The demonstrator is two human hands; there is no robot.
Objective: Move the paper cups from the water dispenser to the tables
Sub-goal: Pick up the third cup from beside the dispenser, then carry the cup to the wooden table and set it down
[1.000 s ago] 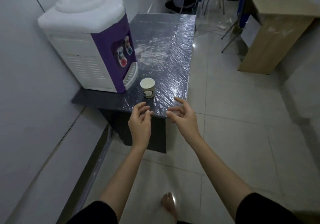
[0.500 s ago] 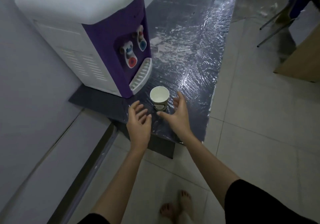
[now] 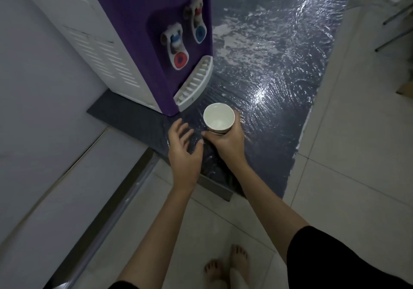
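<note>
A white paper cup [image 3: 218,119], empty inside, stands upright on the dark plastic-wrapped table [image 3: 279,83], just in front of the drip tray of the purple and white water dispenser [image 3: 143,43]. My right hand [image 3: 225,143] is wrapped around the cup's lower side from the near side. My left hand [image 3: 184,152] hovers over the table's near corner, to the left of the cup, with fingers spread and nothing in it.
The dispenser has a red tap [image 3: 180,58] and a blue tap [image 3: 200,31] above a white drip tray [image 3: 194,87]. A white wall is on the left. Pale floor tiles [image 3: 357,154] lie to the right; chair legs [image 3: 397,34] show at the far right. My bare feet [image 3: 228,266] are below.
I have stepped closer to the table. My right hand has moved forward and closed around the cup. The left hand stays spread beside it.
</note>
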